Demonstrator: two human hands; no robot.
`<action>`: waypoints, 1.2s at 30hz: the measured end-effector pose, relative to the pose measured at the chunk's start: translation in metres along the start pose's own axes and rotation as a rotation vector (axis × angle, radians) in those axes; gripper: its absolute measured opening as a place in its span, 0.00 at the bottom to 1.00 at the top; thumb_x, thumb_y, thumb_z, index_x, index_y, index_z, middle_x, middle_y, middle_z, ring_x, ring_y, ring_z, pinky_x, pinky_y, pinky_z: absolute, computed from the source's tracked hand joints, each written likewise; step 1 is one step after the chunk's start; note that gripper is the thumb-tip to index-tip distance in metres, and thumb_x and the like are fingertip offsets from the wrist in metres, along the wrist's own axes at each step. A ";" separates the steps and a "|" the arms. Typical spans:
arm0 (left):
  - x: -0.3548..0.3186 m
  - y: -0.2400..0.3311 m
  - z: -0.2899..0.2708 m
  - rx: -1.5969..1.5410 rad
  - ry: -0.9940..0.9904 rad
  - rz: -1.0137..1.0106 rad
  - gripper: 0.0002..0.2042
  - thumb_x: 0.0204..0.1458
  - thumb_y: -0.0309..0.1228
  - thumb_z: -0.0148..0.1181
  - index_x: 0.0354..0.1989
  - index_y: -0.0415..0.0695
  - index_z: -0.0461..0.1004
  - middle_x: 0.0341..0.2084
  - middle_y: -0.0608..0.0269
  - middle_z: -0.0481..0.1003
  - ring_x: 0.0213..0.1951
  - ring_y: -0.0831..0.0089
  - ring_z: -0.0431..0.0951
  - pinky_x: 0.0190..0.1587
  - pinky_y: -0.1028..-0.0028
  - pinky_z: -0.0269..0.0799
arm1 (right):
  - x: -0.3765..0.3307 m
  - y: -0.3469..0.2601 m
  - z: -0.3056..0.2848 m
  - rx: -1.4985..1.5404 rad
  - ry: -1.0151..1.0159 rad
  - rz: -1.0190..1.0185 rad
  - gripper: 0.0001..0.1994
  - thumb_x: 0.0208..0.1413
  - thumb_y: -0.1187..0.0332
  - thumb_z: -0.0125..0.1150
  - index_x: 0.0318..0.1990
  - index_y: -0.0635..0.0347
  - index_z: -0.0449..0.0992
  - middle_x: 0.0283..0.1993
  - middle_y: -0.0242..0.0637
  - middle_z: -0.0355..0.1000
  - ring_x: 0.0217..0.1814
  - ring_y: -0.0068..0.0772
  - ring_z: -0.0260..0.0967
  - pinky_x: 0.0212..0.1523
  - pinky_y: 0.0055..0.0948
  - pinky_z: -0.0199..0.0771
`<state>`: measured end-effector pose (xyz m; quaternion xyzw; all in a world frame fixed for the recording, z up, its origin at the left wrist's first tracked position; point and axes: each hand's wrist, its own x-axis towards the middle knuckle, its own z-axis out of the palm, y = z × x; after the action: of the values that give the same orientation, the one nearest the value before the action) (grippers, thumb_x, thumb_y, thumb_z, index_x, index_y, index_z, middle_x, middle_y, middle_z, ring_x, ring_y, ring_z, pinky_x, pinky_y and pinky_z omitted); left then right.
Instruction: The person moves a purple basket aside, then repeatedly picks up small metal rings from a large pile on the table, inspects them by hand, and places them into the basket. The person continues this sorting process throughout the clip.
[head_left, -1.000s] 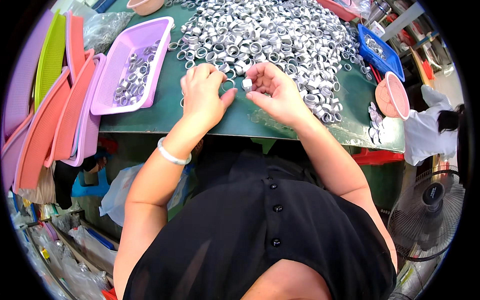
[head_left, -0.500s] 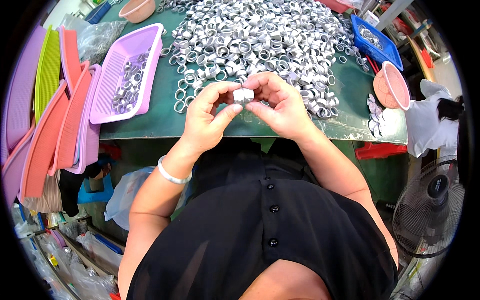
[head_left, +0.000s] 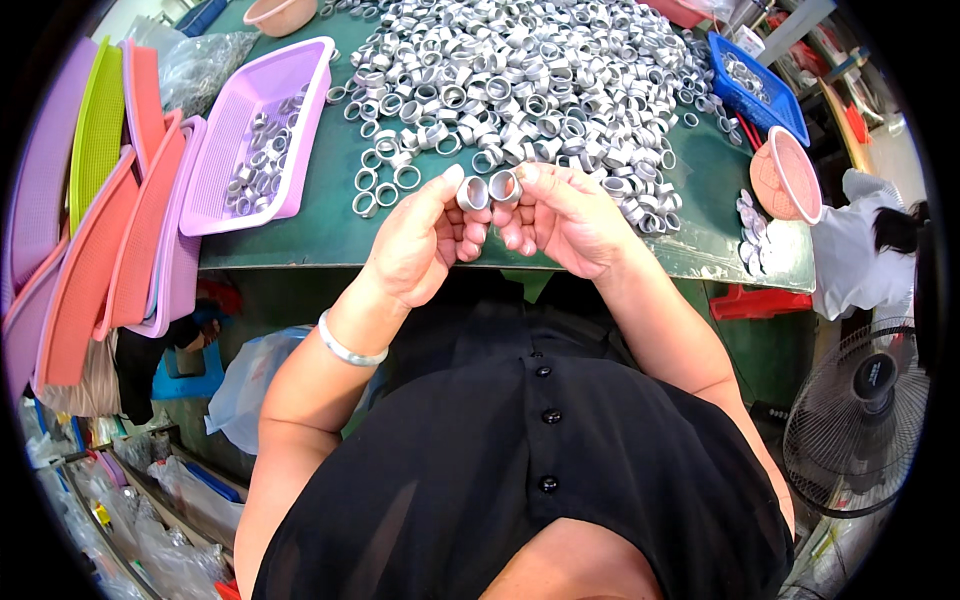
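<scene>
Two silvery metal rings are held up side by side above the near edge of the green table (head_left: 330, 225). Between thumb and fingers, my left hand (head_left: 420, 235) pinches one metal ring (head_left: 473, 194), its opening turned up toward me. My right hand (head_left: 575, 215) grips the other metal ring (head_left: 504, 187) the same way, very close to the first. Just beyond my hands spreads a large heap of similar loose rings (head_left: 540, 90). A few single rings lie flat to the left of the heap.
At left stands a lilac basket (head_left: 315, 130) with some rings inside, beside stacked colored baskets (head_left: 90, 280). To the right are a blue basket (head_left: 770, 115), a pink round basket (head_left: 790, 180) and flat metal pieces (head_left: 752, 235). A black fan (head_left: 860, 400) stands at lower right.
The two rings, earlier pressed together with their outer sides showing, are now slightly apart and tipped so their openings show. My fingers have turned under them.
</scene>
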<state>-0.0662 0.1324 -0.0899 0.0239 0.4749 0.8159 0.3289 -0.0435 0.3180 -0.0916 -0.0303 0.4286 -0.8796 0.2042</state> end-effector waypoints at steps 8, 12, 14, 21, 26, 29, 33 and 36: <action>-0.013 -0.011 -0.013 -0.333 -0.033 -0.030 0.16 0.55 0.36 0.43 0.42 0.36 0.69 0.32 0.58 0.74 0.36 0.68 0.76 0.37 0.68 0.76 | 0.008 0.006 0.022 -0.613 -0.105 -0.226 0.11 0.53 0.71 0.57 0.42 0.67 0.71 0.31 0.29 0.70 0.30 0.14 0.65 0.31 0.16 0.67; -0.022 -0.006 -0.033 -0.126 0.145 0.047 0.09 0.53 0.33 0.50 0.35 0.41 0.71 0.27 0.64 0.72 0.27 0.78 0.71 0.25 0.81 0.66 | 0.034 0.013 0.026 -0.986 0.030 -0.329 0.13 0.49 0.68 0.60 0.40 0.66 0.72 0.28 0.36 0.72 0.28 0.20 0.68 0.31 0.21 0.68; -0.023 0.002 -0.039 0.330 0.374 0.187 0.05 0.49 0.30 0.57 0.28 0.42 0.72 0.22 0.69 0.69 0.22 0.81 0.66 0.22 0.80 0.61 | 0.053 0.021 0.026 -1.213 0.044 -0.429 0.11 0.46 0.71 0.59 0.39 0.63 0.73 0.30 0.40 0.70 0.30 0.32 0.71 0.33 0.29 0.70; -0.010 0.016 -0.047 1.870 0.641 0.633 0.06 0.41 0.32 0.63 0.25 0.44 0.76 0.22 0.61 0.67 0.26 0.64 0.71 0.29 0.68 0.67 | 0.091 0.045 0.028 -1.766 0.130 -0.566 0.07 0.44 0.68 0.59 0.31 0.58 0.74 0.34 0.38 0.65 0.35 0.43 0.68 0.34 0.36 0.69; -0.004 0.017 -0.048 1.861 0.590 0.658 0.05 0.41 0.31 0.63 0.26 0.45 0.76 0.23 0.61 0.68 0.30 0.63 0.72 0.31 0.68 0.67 | 0.093 0.044 0.022 -1.720 0.081 -0.626 0.04 0.44 0.70 0.58 0.28 0.59 0.74 0.31 0.38 0.66 0.33 0.40 0.68 0.32 0.34 0.69; -0.007 0.016 -0.049 1.603 0.546 0.714 0.04 0.42 0.27 0.62 0.27 0.43 0.76 0.25 0.62 0.69 0.31 0.67 0.72 0.32 0.72 0.67 | 0.083 0.033 0.017 -1.467 0.065 -0.548 0.04 0.45 0.73 0.58 0.29 0.61 0.74 0.29 0.35 0.68 0.30 0.32 0.69 0.32 0.28 0.69; -0.010 0.018 -0.044 1.122 0.334 0.802 0.03 0.45 0.22 0.60 0.29 0.39 0.74 0.29 0.61 0.71 0.32 0.75 0.71 0.34 0.79 0.65 | 0.058 0.019 0.015 -0.763 0.026 -0.257 0.06 0.50 0.76 0.56 0.36 0.66 0.71 0.33 0.31 0.69 0.33 0.20 0.68 0.37 0.20 0.69; -0.011 0.011 -0.041 0.866 0.200 0.804 0.04 0.46 0.20 0.59 0.31 0.36 0.72 0.35 0.59 0.72 0.35 0.78 0.70 0.37 0.80 0.65 | 0.047 0.021 0.011 -0.505 -0.075 -0.351 0.07 0.50 0.79 0.54 0.38 0.66 0.70 0.41 0.34 0.68 0.39 0.20 0.67 0.41 0.20 0.68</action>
<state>-0.0772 0.0915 -0.1008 0.2565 0.7466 0.6069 -0.0916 -0.0765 0.2805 -0.1070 -0.1862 0.6139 -0.7654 0.0510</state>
